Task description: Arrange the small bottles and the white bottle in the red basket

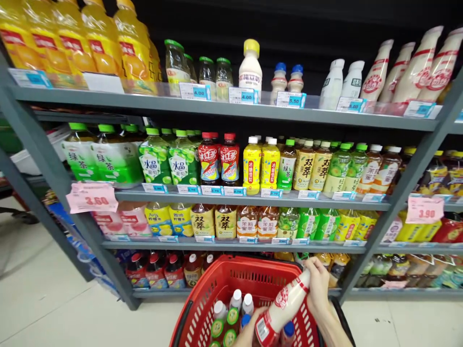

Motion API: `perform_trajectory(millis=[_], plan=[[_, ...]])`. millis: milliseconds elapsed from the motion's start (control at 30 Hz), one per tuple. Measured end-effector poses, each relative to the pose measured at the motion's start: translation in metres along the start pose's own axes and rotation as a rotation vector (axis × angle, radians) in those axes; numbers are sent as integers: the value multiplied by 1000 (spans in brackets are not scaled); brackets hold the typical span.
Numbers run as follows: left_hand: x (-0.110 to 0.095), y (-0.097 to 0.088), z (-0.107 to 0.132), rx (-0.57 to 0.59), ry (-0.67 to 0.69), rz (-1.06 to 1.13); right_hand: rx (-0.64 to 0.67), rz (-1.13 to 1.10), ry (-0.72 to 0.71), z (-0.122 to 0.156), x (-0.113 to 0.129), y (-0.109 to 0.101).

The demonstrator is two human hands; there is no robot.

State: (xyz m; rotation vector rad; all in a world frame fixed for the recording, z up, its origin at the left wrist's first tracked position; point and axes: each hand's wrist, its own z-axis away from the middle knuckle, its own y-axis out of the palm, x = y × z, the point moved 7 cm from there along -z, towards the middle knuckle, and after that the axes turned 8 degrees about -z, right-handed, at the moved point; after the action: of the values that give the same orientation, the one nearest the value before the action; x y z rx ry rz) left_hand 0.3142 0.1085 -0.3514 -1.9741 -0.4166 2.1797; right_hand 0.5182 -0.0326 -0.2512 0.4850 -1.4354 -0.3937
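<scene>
A white bottle with red print (284, 306) is held tilted over the red shopping basket (249, 265), its neck up to the right. My right hand (318, 282) is closed round the neck end. Lower down, my left hand (249, 332) grips the bottle near its base; part of that hand is cut off by the frame's bottom edge. Inside the basket stand white-capped bottles (237, 299), green-lidded bottles (231, 317) and blue-capped bottles (288, 329). The basket's lower part is out of view.
A grey shelf rack (231, 107) full of drinks stands in front. Similar white bottles with red print (415, 67) lean on the top shelf at right. Large orange juice bottles (133, 43) stand at top left. Pink price signs (92, 197) hang off the rack. Pale floor tiles (54, 308) show below.
</scene>
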Motion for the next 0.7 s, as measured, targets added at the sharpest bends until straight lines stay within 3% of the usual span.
perform_trajectory(millis=[333, 567, 700], plan=[[-14, 9, 4, 32, 44, 182, 8, 13, 4, 3, 10, -3], [-38, 19, 11, 259, 118, 423, 10, 20, 117, -1, 2, -3], [-43, 19, 11, 320, 129, 516, 69, 42, 181, 4, 1, 4]])
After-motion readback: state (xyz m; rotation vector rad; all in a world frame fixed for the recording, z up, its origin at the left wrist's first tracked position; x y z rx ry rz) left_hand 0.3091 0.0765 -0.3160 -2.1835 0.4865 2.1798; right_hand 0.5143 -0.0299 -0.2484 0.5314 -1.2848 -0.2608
